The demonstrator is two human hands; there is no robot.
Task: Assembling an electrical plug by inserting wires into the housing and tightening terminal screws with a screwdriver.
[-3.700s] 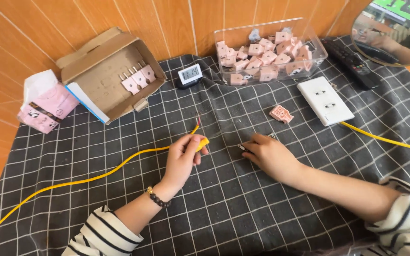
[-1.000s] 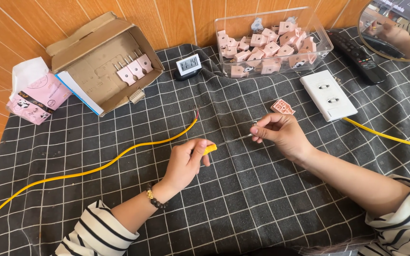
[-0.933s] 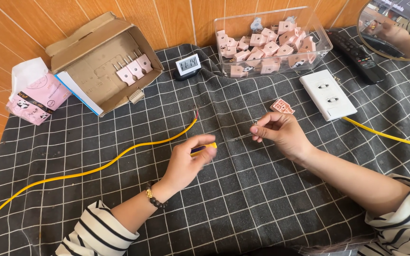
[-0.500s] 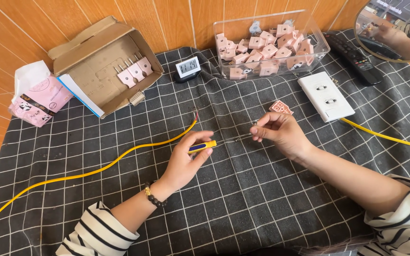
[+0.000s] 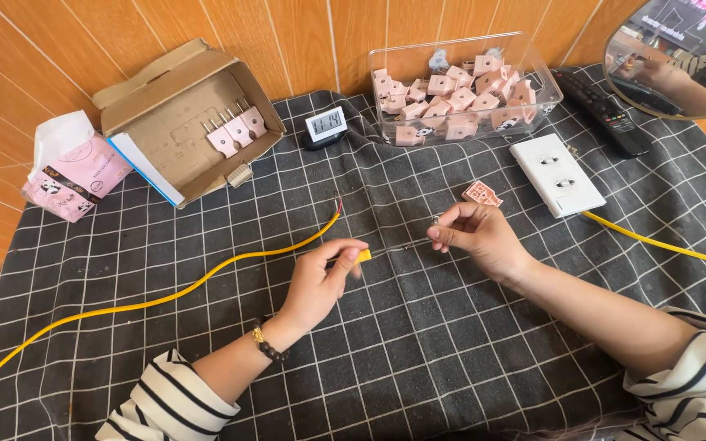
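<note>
Left hand: left hand [image 5: 320, 282] curled, thumb and fingers pinched on the yellow handle of a small screwdriver [image 5: 386, 250], near the middle of the cloth
Right hand: right hand [image 5: 477, 237] just right of the left one, fingertips [image 5: 436, 233] closed on a tiny metal piece at the screwdriver's tip; too small to tell what the piece is
Screwdriver: lies almost level between the two hands, handle to the left, thin shaft pointing right, lifted just above the cloth
Yellow cable: yellow cable [image 5: 157, 298] runs from the near left edge across the cloth to a bare, stripped end just far of the left hand, not touched by either hand
Pink plug part: pink plug part [image 5: 482, 193] lies flat just far of the right hand, apart from it
White socket: white socket [image 5: 557, 174] right of the plug part, a second yellow cord leading off to the right edge
Clear box: clear box [image 5: 533, 110] at the far side, filled with pink plugs
Cardboard box: cardboard box [image 5: 157, 122] at the far left, open, three pink plugs inside
Clock: small digital clock [image 5: 324, 126] between the two boxes
Tissue pack: pink tissue pack [image 5: 71, 175] left of the cardboard box
Remote: black remote [image 5: 606, 114] at the far right, beside a round mirror [image 5: 680, 49]
Surface: grey checked cloth [image 5: 418, 359] under everything
Sleeves: striped on both arms, a bead bracelet [image 5: 267, 347] on the left wrist
</note>
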